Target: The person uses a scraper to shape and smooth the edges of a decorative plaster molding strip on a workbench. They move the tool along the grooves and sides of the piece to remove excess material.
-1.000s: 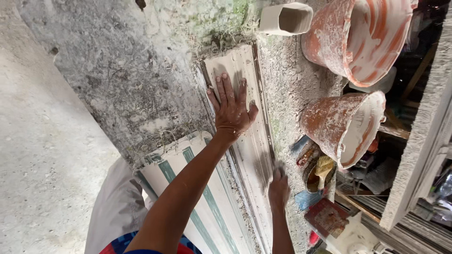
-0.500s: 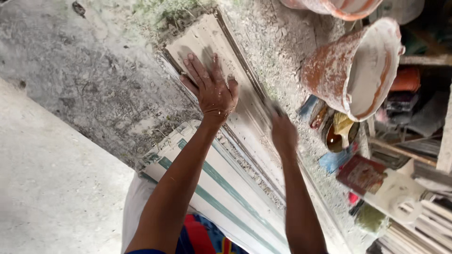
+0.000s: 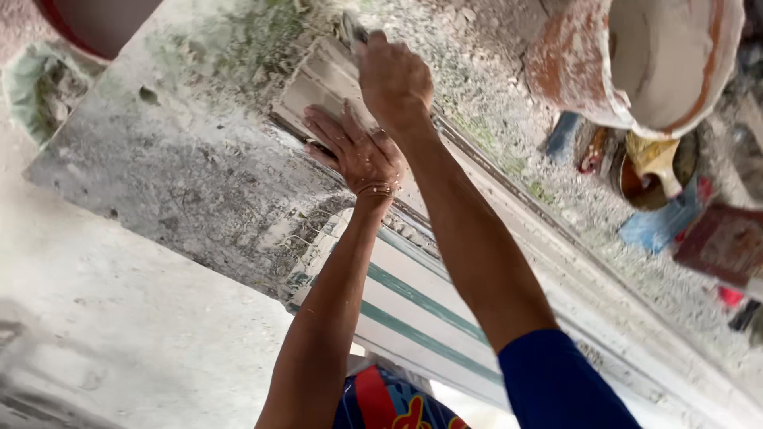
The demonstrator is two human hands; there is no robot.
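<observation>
A dark red, flat rectangular package lies at the right edge, tilted, with a pale printed patch too blurred to make out. Just left of it sits a blue flat package, partly under the red one's corner. Higher up, a small blue item beside the bucket may be a wrapper; cannot tell. No signs or screens show.

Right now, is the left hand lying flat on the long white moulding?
Yes, the left hand lies palm down, fingers spread, on the moulding.
</observation>
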